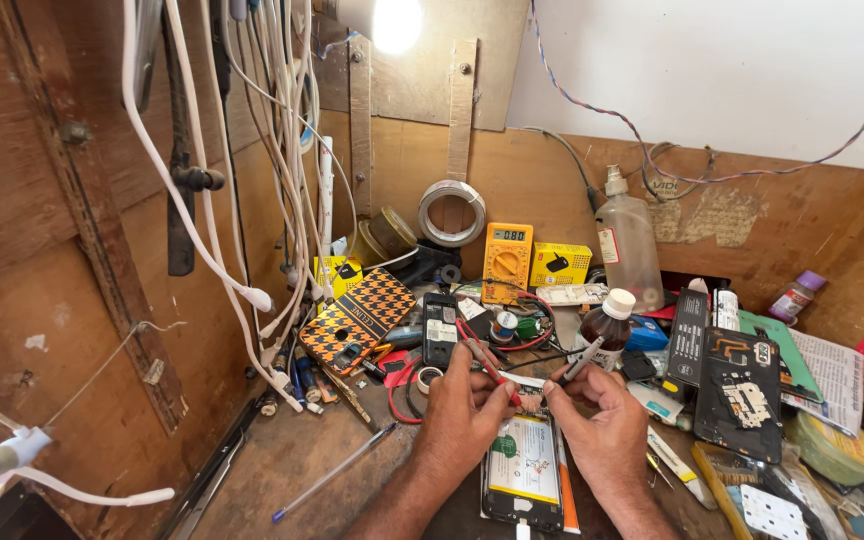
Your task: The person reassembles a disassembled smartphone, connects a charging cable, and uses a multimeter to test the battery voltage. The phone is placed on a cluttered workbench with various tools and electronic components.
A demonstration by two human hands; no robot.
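The red probe is pinched in the left hand, the black probe in the right hand; both tips are best held steady on the opened phone

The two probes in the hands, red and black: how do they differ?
The red probe sits in the left hand, while the black probe sits in the right hand. The red probe leans up to the left; the black probe leans up to the right. Both point down toward the top end of the opened phone lying between the hands.
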